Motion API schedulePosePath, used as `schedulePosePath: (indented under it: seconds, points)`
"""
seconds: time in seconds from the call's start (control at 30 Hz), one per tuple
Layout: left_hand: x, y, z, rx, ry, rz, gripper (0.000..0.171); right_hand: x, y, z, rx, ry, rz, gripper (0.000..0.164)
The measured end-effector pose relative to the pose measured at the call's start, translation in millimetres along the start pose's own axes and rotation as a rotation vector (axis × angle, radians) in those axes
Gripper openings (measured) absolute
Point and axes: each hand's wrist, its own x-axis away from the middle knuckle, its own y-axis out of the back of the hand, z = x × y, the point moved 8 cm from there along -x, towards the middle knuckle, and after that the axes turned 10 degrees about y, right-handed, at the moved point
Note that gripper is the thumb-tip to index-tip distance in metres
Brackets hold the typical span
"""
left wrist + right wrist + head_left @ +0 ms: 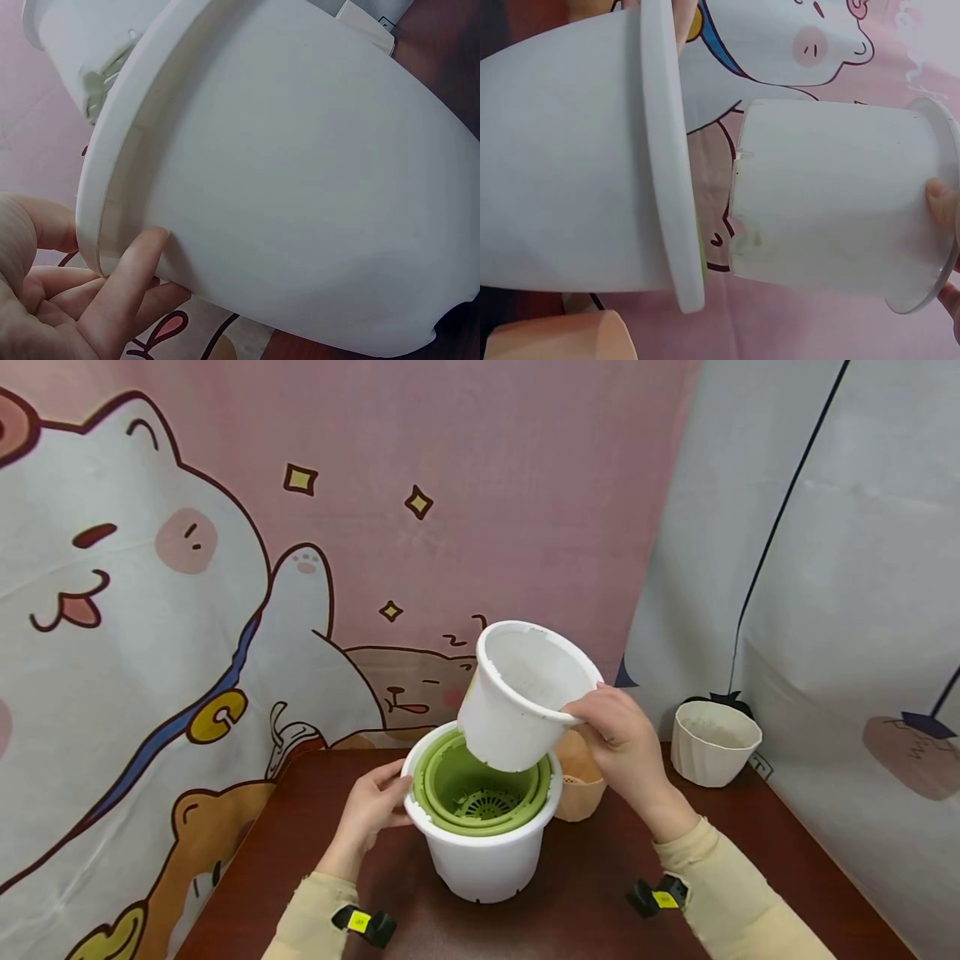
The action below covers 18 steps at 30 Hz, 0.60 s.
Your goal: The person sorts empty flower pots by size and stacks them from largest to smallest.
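A large white flowerpot [483, 864] stands on the table with green pots [457, 793] nested inside it; slots show in the innermost base. My left hand [372, 802] grips its rim at the left, the thumb and fingers on either side of the rim in the left wrist view. Above the nest, my right hand [618, 731] holds a smaller white flowerpot [498, 722] by its rim, tilted with its mouth toward me. The right wrist view shows a gap between the smaller pot's chipped base [742, 202] and the large pot's rim [667, 150].
Right behind the large pot is a peach-coloured pot [581, 802], partly hidden. A cream fluted pot [712, 756] stands at the table's back right. Printed cloth [525, 485] hangs behind the brown table [600, 893], and another cloth [847, 635] on the right.
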Motion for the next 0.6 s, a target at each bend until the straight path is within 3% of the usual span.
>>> schedulePosePath:
  seconds: [0.23, 0.47, 0.6]
  points:
    - [1.3, 0.0, -1.4, -0.002, -0.002, 0.002, 0.044, -0.2, -13.5, 9.6, -0.044, 0.056, 0.025, 0.032]
    - [-1.5, 0.8, 1.3, -0.008, -0.003, -0.001, 0.044, 3.5, -24.3, 17.8, -0.058, 0.087, 0.052, 0.046]
    - [-1.5, 0.6, 1.4, -0.009, -0.007, 0.002, 0.044, 6.2, -28.8, 21.2, -0.075, 0.110, 0.056, 0.042]
